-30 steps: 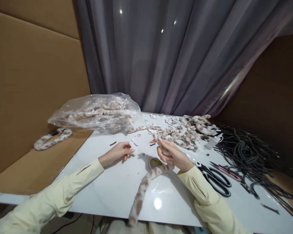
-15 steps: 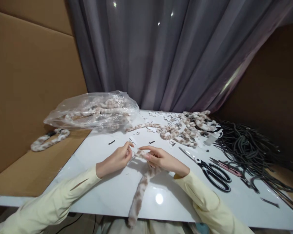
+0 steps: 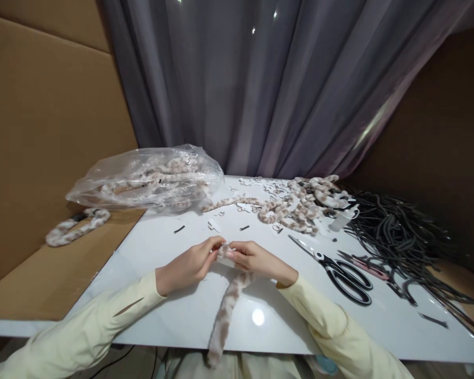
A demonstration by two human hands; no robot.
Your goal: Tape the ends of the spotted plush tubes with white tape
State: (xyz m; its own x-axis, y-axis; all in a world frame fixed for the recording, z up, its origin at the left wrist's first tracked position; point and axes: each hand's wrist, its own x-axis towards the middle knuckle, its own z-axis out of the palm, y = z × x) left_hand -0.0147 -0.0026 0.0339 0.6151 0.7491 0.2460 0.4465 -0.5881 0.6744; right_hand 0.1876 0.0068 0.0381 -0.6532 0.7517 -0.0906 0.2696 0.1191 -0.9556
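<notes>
A white and brown plush strip [image 3: 224, 310] hangs from my fingers over the table's front edge, its lower end by my lap. My right hand [image 3: 256, 259] is closed on its upper part, thumb and index finger pinching near the end. My left hand [image 3: 193, 263] meets that end from the left, with thumb and fingertips pressed together on it. Both sets of fingertips nearly touch, and they hide the small details between them.
A clear bag [image 3: 150, 179] of plush loops stands at the back left, with one loop [image 3: 78, 227] on cardboard. More plush pieces [image 3: 300, 210], a small bottle [image 3: 343, 219], large scissors [image 3: 345, 279], pink-handled snips [image 3: 369, 267] and black cords [image 3: 398, 226] lie right.
My hands have come together at the end of the strip, closing the gap between them. My right index finger has bent inward. The view has shifted slightly.
</notes>
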